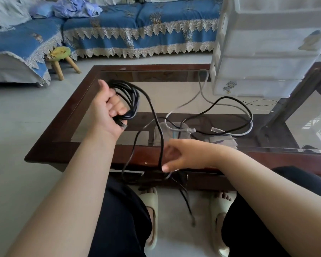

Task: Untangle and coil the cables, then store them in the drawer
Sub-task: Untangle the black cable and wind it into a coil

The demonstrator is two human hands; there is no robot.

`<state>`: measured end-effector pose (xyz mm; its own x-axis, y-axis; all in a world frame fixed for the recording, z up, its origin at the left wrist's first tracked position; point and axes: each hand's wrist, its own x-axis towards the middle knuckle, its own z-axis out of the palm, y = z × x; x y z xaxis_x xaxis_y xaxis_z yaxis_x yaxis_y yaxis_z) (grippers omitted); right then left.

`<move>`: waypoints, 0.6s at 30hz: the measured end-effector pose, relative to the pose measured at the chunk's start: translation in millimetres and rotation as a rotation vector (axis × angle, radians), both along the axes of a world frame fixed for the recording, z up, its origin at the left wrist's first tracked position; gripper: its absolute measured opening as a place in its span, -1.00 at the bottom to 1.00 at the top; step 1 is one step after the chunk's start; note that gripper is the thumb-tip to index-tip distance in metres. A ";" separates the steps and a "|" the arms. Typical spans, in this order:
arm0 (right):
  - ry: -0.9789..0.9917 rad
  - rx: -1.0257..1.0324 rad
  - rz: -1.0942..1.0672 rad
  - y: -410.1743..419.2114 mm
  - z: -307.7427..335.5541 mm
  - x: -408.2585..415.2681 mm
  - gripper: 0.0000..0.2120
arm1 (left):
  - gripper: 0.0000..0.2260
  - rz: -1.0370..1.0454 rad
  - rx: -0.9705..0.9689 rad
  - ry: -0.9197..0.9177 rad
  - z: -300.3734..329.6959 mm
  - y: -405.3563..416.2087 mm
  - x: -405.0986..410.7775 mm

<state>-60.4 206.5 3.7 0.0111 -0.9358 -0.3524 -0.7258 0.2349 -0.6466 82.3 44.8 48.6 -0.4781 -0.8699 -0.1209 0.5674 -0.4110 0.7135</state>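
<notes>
Across the middle of the frame, on the glass-topped coffee table [93,101], lies the biggest risk: a long black loop [230,101] crossed over a grey cable [202,93], both close under the white drawer unit [267,58] at upper right. Could snag there if the coil is wound on without first parting the two; a hard pull would likely drag the grey cable along, tighten the crossing into a knot, or tug at the drawer unit. Could also catch on the table's near edge, where the black cable [160,138] drops over the wooden rim toward the floor between the slippers [150,204], its loose end trailing low near the bottom centre. Left of centre, the left hand [107,110] grips a bundle of black coils [130,101], fingers curled tight round the loops, thumb up, a plug end poking out below the palm; might shed loops if that grip slackens while the next turn is drawn in. Lower, just right of centre, the right hand [180,156] pinches or hooks the running strand at the table edge, fingers loosely curled round it, though motion blur makes the exact hold hard to read. Between the hands runs one arc of cable, from the coil down to the right fingertips. Smallest hazards: the clear connectors [190,130] on the glass, apt to hook on a passing strand.
</notes>
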 end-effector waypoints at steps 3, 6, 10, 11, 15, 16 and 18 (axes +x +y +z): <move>-0.312 -0.345 -0.227 -10.3 -0.8 13.6 -0.61 | -0.61 -0.054 -0.057 -0.161 -3.5 10.4 -12.2; -0.576 -0.590 -0.413 -16.7 8.9 21.7 -0.83 | -0.65 -0.053 -0.110 -0.265 -8.9 14.9 -21.0; -0.553 -0.767 -0.648 -18.7 23.4 16.7 -0.78 | -0.60 -0.134 -0.194 -0.412 -11.9 9.3 -17.6; -0.519 -0.810 -0.679 -19.1 26.3 12.8 -0.82 | -0.58 -0.198 -0.240 -0.450 -12.5 8.7 -15.5; -0.482 -0.830 -0.851 -24.2 30.5 -11.0 -0.80 | -0.54 -0.382 -0.382 -0.524 -13.7 10.3 -11.3; -0.457 -0.780 -0.878 -25.9 30.4 -15.6 -0.79 | -0.57 -0.402 -0.387 -0.527 -13.1 11.9 -11.0; -0.395 -0.653 -0.899 -29.2 26.5 -20.8 -0.76 | -0.61 -0.419 -0.374 -0.506 -10.3 16.6 -11.0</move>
